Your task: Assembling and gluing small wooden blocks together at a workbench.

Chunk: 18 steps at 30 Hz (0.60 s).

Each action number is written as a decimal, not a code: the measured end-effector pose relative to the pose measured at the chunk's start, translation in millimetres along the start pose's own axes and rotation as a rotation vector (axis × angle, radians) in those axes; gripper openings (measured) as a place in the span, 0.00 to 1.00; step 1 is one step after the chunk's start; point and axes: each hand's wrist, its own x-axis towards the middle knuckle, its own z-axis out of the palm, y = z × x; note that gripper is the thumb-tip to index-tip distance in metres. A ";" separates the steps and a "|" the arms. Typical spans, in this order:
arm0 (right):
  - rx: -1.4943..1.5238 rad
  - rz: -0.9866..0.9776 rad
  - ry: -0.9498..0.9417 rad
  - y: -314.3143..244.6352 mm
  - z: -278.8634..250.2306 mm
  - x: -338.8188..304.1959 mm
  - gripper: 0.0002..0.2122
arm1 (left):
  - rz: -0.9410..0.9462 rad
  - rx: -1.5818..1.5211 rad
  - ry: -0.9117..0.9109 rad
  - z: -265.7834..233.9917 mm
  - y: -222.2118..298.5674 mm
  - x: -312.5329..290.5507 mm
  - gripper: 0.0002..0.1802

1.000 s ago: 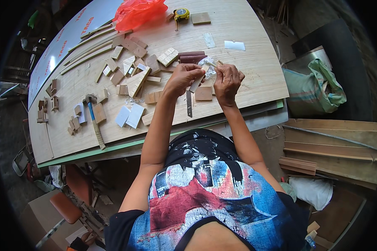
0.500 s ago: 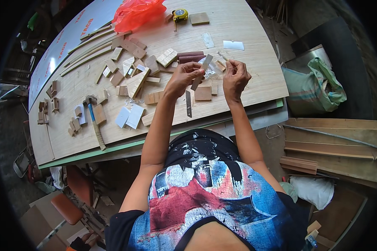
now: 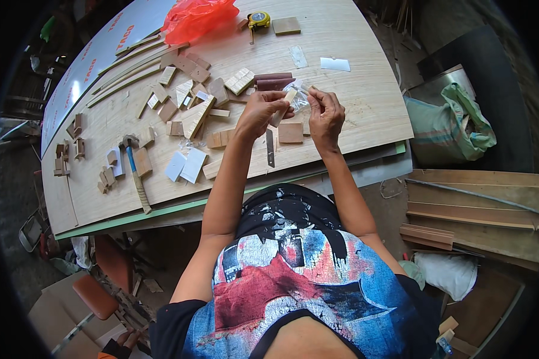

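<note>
My left hand is closed around a thin, flat, pale strip, which it holds tilted above the table. To its right, my right hand pinches a small thin piece whose kind I cannot make out. The two hands are apart, at nearly the same height. Below the left hand a dark flat metal strip with holes lies on the table. Beside it is a square brown wood block. A clear plastic bag shows behind and between the hands.
Many wood offcuts cover the table to the left. A hammer lies near the front edge by white tiles. Farther back are a red plastic bag and a tape measure. A green sack stands at right.
My right hand has moved left and slightly lower, closer to the left hand. The strip in my left hand has turned and now shows a paler face.
</note>
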 end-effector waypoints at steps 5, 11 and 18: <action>-0.032 -0.013 -0.036 -0.7 2.2 -4.0 0.03 | -0.045 -0.021 0.029 -1.7 1.5 0.8 0.12; -0.119 -0.065 -0.007 3.7 2.5 -6.3 0.03 | -0.060 -0.103 0.030 -0.5 3.2 -1.0 0.10; -0.212 -0.115 0.045 9.3 3.5 -3.4 0.02 | -0.073 -0.112 -0.035 -2.4 0.2 1.0 0.10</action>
